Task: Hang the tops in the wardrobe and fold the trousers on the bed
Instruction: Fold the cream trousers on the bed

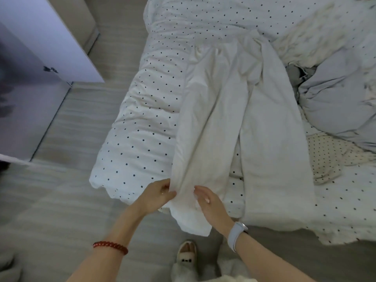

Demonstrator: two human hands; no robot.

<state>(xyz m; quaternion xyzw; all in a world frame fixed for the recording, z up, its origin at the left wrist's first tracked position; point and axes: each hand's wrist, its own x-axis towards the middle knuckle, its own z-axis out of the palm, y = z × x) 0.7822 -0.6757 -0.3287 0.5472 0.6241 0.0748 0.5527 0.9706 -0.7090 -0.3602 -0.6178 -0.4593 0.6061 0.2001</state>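
Note:
White trousers [234, 110] lie spread on the bed [142, 129], waistband far from me, both legs running toward me. The left leg's hem hangs over the bed's near edge. My left hand [156, 195] pinches the left edge of that leg near the hem. My right hand [209, 202], fingers fairly straight, rests against the same leg's right side. The right leg lies flat and apart, further right.
A white dotted duvet covers the bed. A grey crumpled garment or pillow [335, 98] sits at the right, with a dotted cream cloth [329, 155] below it. An open white wardrobe door [46, 41] stands at the left over wooden floor. My slippered foot [186, 255] is below.

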